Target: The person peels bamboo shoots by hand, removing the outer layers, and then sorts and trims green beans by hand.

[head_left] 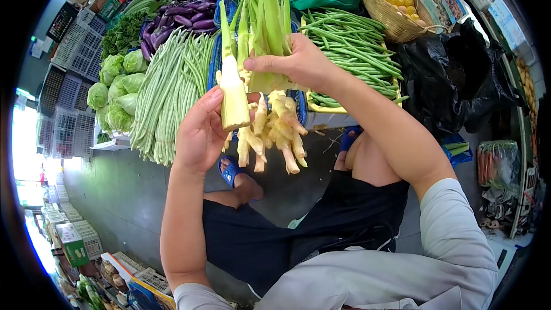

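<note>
1. Left hand (198, 129): thumb and fingers closed round the lower part of the pale stalk (233, 100), gap only as wide as the stalk. Thumb on its left side, a fingertip showing on its right.
2. Right hand (301, 60): closed on the green leafy stalks (271, 20), thumb across the near side, other fingers mostly hidden behind; how tightly they press, I can't tell.
3. Pale stalk: just left of the green ones, cut end near me, green tip far. Can't tell whether my right thumb touches it.
4. Best grip, I judge: left fingers low on the thick part, light squeeze; the pale flesh looks easy to bruise.
5. Right grip: gather the leaves flat and hold firmly; loose ones would likely fan out or slip.
6. Wrists steady, stalks side by side, so the thin tips don't bend or snag.
7. Watch clearance: ginger-like roots (281, 129) sit just below my hands, long beans (169, 92) left, green beans (350, 51) right. A low sweep could knock them.
</note>
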A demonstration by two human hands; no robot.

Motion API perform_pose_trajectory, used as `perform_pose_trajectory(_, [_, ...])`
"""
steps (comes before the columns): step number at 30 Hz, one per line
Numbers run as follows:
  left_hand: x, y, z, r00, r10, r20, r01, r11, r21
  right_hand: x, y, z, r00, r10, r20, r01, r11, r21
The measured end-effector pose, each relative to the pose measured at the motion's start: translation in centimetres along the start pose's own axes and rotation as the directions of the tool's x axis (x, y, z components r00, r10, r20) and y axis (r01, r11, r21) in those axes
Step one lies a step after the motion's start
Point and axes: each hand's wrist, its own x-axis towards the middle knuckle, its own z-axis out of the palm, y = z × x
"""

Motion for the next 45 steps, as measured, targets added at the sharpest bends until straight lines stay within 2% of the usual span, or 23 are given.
perform_pose_trajectory(1, [0.0, 0.0, 0.1, 0.999, 0.001, -0.046, -0.002, 1.000, -0.015, -0.1, -0.3, 0.2, 1.000, 0.001, 0.002, -0.001, 1.000, 0.001])
perform_pose_trajectory(4, [0.0, 0.2, -0.7, 1.000, -0.018, -0.015, 0.016, 0.995, -0.100, -0.1, -0.4, 0.3, 1.000, -0.004, -0.008, 0.003, 1.000, -0.026])
perform_pose_trajectory(7, [0.0, 0.1, -1.0, 0.998, -0.005, -0.055, -0.005, 0.984, -0.178, -0.1, -0.2, 0.2, 1.000, -0.009, -0.013, 0.007, 0.992, -0.123])
perform_pose_trajectory(12, [0.2, 0.1, -1.2, 0.993, -0.039, -0.110, 0.018, 0.983, -0.183, -1.0, -1.1, 0.5, 0.991, -0.113, 0.065, 0.123, 0.973, -0.195])
perform_pose_trajectory(17, [0.3, 0.1, -1.0, 0.989, -0.048, -0.138, 0.022, 0.983, -0.184, -1.3, -1.7, 0.6, 0.990, -0.136, 0.046, 0.141, 0.976, -0.164])
perform_pose_trajectory(20, [0.3, 0.1, -1.3, 0.994, -0.066, -0.091, 0.046, 0.978, -0.202, -1.3, -1.5, 0.6, 0.988, -0.152, 0.038, 0.155, 0.977, -0.145])
perform_pose_trajectory(29, [0.4, 0.1, -1.0, 0.985, -0.085, -0.147, 0.046, 0.967, -0.251, -1.2, -1.5, 0.2, 0.981, -0.185, 0.052, 0.191, 0.969, -0.155])
perform_pose_trajectory(32, [0.5, -0.1, -1.1, 0.992, -0.061, -0.111, 0.035, 0.974, -0.222, -1.5, -1.9, 0.5, 0.982, -0.175, 0.067, 0.184, 0.968, -0.169])
perform_pose_trajectory(34, [0.6, 0.0, -0.3, 0.965, 0.024, -0.262, -0.054, 0.993, -0.107, -1.8, -2.0, 0.8, 0.985, -0.158, 0.072, 0.168, 0.970, -0.175])
perform_pose_trajectory(35, [0.7, 0.0, -0.4, 0.965, 0.024, -0.262, -0.054, 0.993, -0.107, -1.9, -2.0, 0.8, 0.990, -0.114, 0.078, 0.131, 0.953, -0.272])
perform_pose_trajectory(36, [0.8, 0.0, -0.6, 0.948, 0.121, -0.295, -0.140, 0.989, -0.045, -2.0, -2.0, 0.9, 0.994, -0.070, 0.080, 0.095, 0.926, -0.366])
perform_pose_trajectory(37, [1.0, 0.0, -0.7, 0.922, 0.217, -0.321, -0.222, 0.975, 0.020, -2.1, -2.1, 1.2, 0.994, -0.070, 0.080, 0.094, 0.926, -0.366])
perform_pose_trajectory(39, [1.0, -0.1, -0.6, 0.921, 0.218, -0.323, -0.235, 0.972, -0.013, -2.2, -2.3, 1.7, 0.996, -0.021, 0.086, 0.053, 0.920, -0.387])
perform_pose_trajectory(40, [0.9, -0.3, -0.7, 0.929, 0.205, -0.307, -0.222, 0.975, -0.019, -2.1, -1.7, 2.0, 0.996, -0.038, 0.079, 0.062, 0.942, -0.329])
perform_pose_trajectory(45, [0.9, -0.3, -0.7, 0.948, 0.158, -0.275, -0.183, 0.981, -0.066, -2.4, -2.0, 2.4, 0.995, -0.089, 0.040, 0.097, 0.933, -0.347])
